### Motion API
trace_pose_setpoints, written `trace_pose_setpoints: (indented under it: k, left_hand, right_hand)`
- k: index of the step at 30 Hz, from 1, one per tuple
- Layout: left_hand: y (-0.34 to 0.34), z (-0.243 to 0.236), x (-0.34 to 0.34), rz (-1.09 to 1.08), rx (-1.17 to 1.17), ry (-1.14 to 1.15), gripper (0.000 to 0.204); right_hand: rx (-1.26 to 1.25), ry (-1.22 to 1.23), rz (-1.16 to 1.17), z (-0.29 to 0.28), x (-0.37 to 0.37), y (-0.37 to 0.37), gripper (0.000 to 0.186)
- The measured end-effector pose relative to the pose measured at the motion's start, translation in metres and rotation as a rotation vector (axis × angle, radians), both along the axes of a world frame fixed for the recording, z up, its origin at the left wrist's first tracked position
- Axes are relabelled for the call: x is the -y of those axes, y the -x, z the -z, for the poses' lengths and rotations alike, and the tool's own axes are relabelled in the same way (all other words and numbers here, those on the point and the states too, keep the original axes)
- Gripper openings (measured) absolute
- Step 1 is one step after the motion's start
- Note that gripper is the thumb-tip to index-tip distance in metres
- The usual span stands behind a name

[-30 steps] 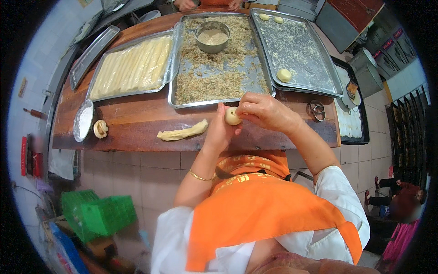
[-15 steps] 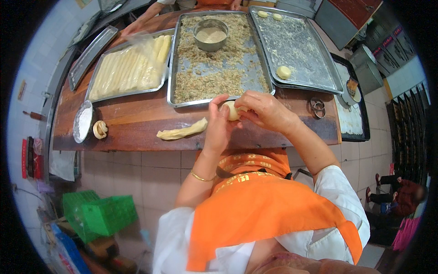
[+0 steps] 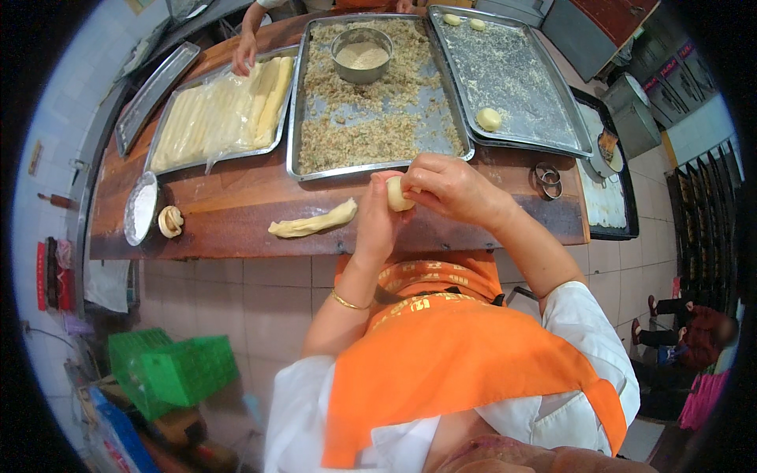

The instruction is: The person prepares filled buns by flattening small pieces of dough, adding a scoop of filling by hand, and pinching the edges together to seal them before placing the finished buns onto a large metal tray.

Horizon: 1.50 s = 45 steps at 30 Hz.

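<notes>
1. My left hand point(image 3: 380, 213) cups the pale, round dough ball point(image 3: 400, 197) above the near edge of the brown wooden counter point(image 3: 221, 217) — bracing it, seemingly.
2. My right hand point(image 3: 451, 189), drawn narrow, pinches its side.

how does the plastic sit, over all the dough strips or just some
Just some: the rightmost strips lie bare beside the plastic.
</notes>
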<state>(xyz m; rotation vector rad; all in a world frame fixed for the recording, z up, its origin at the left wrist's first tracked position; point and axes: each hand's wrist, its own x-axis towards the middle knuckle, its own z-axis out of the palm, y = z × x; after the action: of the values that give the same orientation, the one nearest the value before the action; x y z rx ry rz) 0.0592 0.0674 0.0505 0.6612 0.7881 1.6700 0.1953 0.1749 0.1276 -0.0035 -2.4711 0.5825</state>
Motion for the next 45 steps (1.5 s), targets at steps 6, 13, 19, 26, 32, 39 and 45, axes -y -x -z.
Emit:
trace_pose_setpoints:
  k: [6, 13, 19, 26, 32, 39, 45]
  left_hand:
    - [0.004, -0.005, 0.003, 0.004, -0.068, 0.036, 0.048]
    - [0.015, 0.013, -0.003, 0.181, 0.094, 0.123, 0.049]
    - [0.017, -0.007, 0.016, 0.220, -0.324, -0.078, 0.052]
    - [0.021, -0.004, 0.019, 0.092, -0.640, 0.024, 0.044]
    - [0.028, 0.049, 0.026, 0.024, -1.237, 0.013, 0.042]
    - [0.041, 0.067, 0.015, -0.035, -0.918, 0.127, 0.036]
    - [0.029, 0.077, -0.010, -0.328, -1.031, 0.109, 0.035]
  right_hand:
    - [0.065, -0.007, 0.022, 0.000, 0.002, -0.003, 0.016]
    - [0.106, -0.068, -0.010, -0.007, 0.009, 0.001, 0.021]
    - [0.086, -0.083, -0.006, 0.000, 0.003, -0.004, 0.026]
    - [-0.109, 0.324, 0.199, 0.008, 0.013, -0.015, 0.012]
    - [0.211, 0.102, 0.410, 0.131, 0.016, -0.052, 0.013]
    - [0.007, 0.175, 0.418, 0.116, 0.026, -0.033, 0.014]
    - [0.049, 0.239, 0.387, 0.126, 0.031, -0.015, 0.013]
